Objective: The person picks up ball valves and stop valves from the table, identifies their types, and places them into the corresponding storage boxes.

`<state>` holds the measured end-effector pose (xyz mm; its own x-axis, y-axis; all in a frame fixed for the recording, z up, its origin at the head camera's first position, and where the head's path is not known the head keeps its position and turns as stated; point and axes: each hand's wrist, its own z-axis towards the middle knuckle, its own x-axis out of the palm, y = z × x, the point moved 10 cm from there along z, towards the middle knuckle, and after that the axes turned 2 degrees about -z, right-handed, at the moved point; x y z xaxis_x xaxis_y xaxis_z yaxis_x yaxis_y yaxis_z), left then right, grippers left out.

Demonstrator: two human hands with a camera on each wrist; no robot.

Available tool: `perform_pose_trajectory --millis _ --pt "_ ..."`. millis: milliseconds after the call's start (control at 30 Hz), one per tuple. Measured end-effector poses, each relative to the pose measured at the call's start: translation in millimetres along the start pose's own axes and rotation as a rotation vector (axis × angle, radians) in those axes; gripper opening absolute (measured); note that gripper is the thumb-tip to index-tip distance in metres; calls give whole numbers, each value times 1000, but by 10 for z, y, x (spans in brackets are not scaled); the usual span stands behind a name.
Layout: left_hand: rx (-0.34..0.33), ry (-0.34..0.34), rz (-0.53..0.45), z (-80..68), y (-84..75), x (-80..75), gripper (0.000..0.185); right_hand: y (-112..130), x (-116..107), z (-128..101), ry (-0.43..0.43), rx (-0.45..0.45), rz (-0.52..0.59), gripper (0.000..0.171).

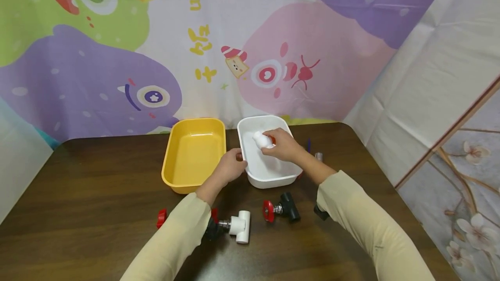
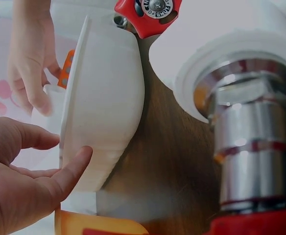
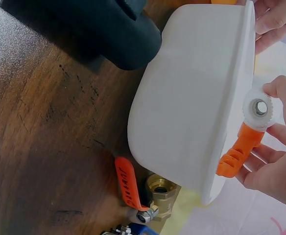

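Note:
Over the white basin [image 1: 273, 182], my right hand [image 1: 285, 145] holds a white plastic ball valve [image 1: 262, 139] with an orange handle [image 3: 239, 152]. In the right wrist view, thumb and fingers wrap its white body, whose round opening faces the camera. My left hand [image 1: 229, 166] is at the basin's left side and pinches the rim, one finger on the outer wall in the left wrist view. The basin stands on the brown table.
A yellow basin [image 1: 193, 159] stands just left of the white one. Nearer me lie a white tee valve [image 1: 241, 227] and a black valve [image 1: 289, 207] with a red handwheel [image 1: 268, 210]. A brass valve [image 3: 163, 196] with an orange-red lever lies beside the white basin.

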<state>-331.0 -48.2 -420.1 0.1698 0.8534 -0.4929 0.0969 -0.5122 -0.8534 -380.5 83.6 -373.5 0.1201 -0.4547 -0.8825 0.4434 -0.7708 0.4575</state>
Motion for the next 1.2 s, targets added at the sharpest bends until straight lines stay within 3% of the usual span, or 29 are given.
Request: perform_pose_trajectory --millis 433,767,1000,1200 --pt "2 6 -22 -8 9 1 46 29 106 25 18 -11 -18 51" --pt "9 0 -35 -11 -2 -7 44 -79 189 83 -8 -55 32 50" --pt "11 6 -71 -17 -4 7 44 -60 221 39 21 1 23 51" --pt "11 2 -71 -21 -7 -3 44 -25 254 42 18 -3 2 52"
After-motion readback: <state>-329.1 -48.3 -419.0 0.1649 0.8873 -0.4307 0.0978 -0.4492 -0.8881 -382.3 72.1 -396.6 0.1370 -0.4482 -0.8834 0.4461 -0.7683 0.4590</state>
